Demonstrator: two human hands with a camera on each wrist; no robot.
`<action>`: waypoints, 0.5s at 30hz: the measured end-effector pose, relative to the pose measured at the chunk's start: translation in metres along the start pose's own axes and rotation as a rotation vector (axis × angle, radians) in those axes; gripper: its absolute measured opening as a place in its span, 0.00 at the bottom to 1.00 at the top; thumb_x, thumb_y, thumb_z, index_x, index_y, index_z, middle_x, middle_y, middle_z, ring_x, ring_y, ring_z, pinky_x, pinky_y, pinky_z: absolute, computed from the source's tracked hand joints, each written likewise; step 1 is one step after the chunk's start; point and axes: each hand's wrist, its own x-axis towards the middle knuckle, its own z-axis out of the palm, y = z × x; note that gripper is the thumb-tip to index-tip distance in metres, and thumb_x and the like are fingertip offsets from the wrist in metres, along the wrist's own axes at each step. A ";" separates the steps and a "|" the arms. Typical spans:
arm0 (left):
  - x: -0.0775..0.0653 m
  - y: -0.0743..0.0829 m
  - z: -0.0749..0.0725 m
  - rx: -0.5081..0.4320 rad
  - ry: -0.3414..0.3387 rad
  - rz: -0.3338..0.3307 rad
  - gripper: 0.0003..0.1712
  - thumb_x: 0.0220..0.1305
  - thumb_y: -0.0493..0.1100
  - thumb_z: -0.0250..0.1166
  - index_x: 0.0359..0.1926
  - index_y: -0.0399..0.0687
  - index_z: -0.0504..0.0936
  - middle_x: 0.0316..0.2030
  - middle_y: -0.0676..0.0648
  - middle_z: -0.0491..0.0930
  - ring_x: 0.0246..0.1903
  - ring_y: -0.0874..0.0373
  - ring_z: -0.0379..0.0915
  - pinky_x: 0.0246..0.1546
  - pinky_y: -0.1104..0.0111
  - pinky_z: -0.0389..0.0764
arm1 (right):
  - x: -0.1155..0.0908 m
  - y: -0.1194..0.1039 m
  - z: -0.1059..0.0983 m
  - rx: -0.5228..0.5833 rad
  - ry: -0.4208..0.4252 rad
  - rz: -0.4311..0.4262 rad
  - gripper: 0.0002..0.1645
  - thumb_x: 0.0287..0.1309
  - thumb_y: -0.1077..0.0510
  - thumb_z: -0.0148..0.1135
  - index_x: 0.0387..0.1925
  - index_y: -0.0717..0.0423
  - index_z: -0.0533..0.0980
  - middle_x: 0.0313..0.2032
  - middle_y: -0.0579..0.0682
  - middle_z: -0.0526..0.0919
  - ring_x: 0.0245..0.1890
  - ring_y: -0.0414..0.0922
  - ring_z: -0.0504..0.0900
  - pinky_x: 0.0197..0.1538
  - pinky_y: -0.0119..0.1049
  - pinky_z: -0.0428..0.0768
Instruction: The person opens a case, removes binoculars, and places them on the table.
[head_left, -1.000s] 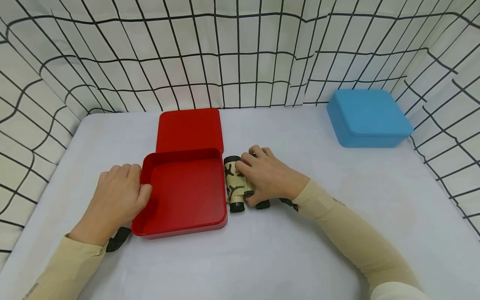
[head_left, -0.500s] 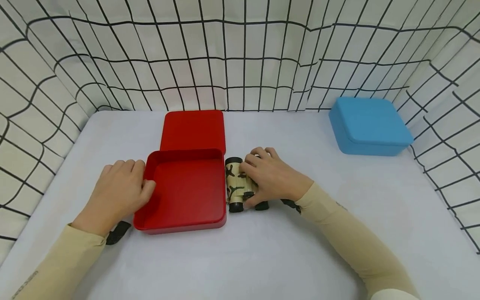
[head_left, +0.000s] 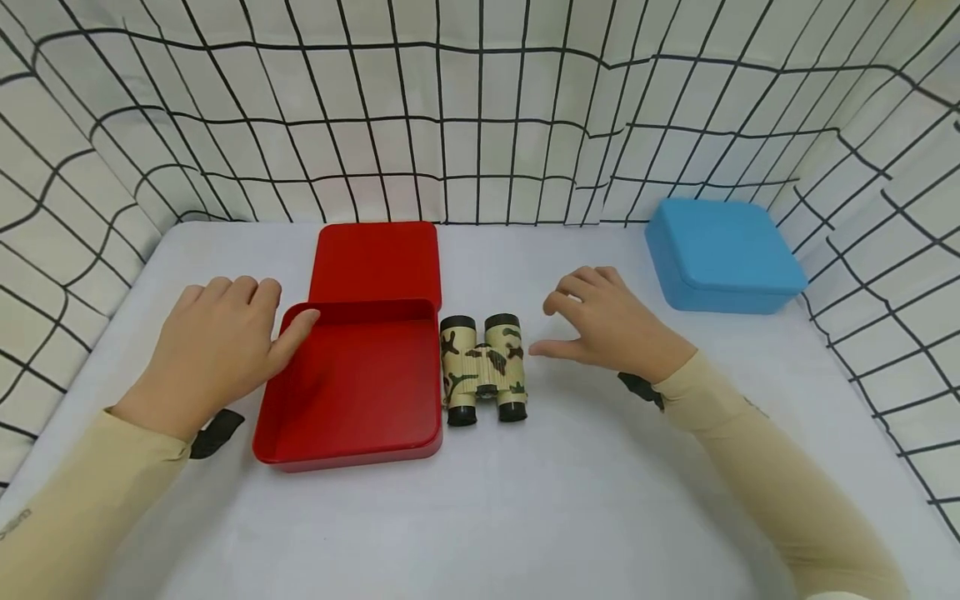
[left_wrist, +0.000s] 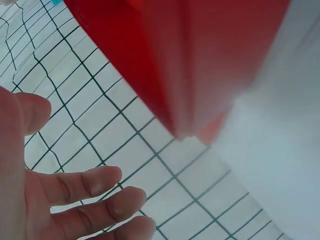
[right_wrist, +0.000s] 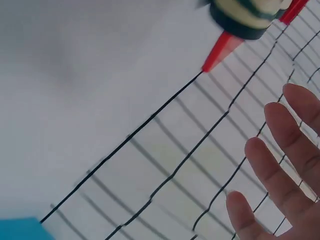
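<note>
Camouflage-patterned binoculars [head_left: 486, 367] lie on the white table, right beside the right wall of a red box [head_left: 348, 458]. The box's lid [head_left: 377, 262] is folded back behind it, and the inside is bare. My right hand [head_left: 618, 325] hovers to the right of the binoculars, apart from them, thumb and fingers spread. At the box's left side is my left hand [head_left: 217, 350], its thumb reaching over the rim in the head view. Its fingers [left_wrist: 110, 207] are loosely extended in the left wrist view, with nothing held between them.
A closed blue box [head_left: 726, 257] stands at the back right of the table. White walls with a black wire-like grid [head_left: 480, 117] enclose the back and both sides. A black wrist strap [head_left: 217, 433] shows below the left hand.
My right hand has let go of the binoculars and moved right, leaving them on the table. My left hand has lifted slightly and opened its fingers at the box's left side.
</note>
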 end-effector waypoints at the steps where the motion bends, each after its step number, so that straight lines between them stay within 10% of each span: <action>1: 0.003 0.001 -0.002 0.007 0.018 0.012 0.26 0.66 0.55 0.63 0.24 0.40 0.66 0.17 0.43 0.64 0.18 0.50 0.59 0.22 0.62 0.59 | -0.003 0.005 -0.002 -0.005 -0.009 0.014 0.32 0.51 0.31 0.75 0.42 0.53 0.83 0.40 0.50 0.86 0.49 0.53 0.81 0.57 0.56 0.77; 15: 0.073 0.048 -0.028 -0.012 -0.012 0.025 0.28 0.73 0.58 0.57 0.43 0.33 0.76 0.36 0.32 0.80 0.37 0.36 0.76 0.40 0.48 0.79 | -0.051 0.077 -0.026 -0.067 -0.131 0.328 0.30 0.57 0.37 0.74 0.46 0.57 0.82 0.43 0.57 0.85 0.46 0.55 0.82 0.49 0.51 0.85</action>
